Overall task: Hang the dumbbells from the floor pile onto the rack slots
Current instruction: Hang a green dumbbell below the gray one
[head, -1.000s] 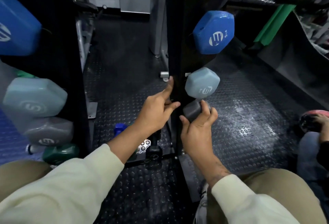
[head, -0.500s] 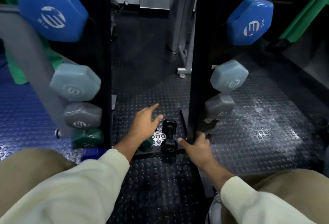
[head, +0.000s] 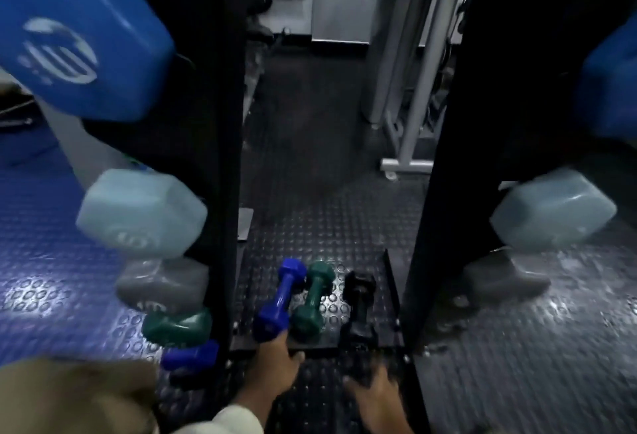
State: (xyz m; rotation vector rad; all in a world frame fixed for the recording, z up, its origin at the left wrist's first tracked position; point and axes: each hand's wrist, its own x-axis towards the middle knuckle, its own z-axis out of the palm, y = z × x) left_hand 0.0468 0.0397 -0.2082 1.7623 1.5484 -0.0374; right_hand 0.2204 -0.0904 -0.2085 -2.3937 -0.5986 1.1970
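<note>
Studded rubber floor (head: 327, 213) between rack posts (head: 220, 158): blue (head: 281, 301), green (head: 312, 301) and black (head: 358, 309) dumbbells await hanging. Left hand (head: 275, 364) touches blue's end; right hand (head: 374, 395) blurred, grip unclear. A hurried grab could roll blue away.

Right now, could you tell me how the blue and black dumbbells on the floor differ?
The blue dumbbell lies leftmost and tilted, with the left hand touching its near head. The black dumbbell lies rightmost and nearly straight; the right hand is near it, contact unclear. Both lie on the studded floor mat, flanking the green dumbbell.
</note>
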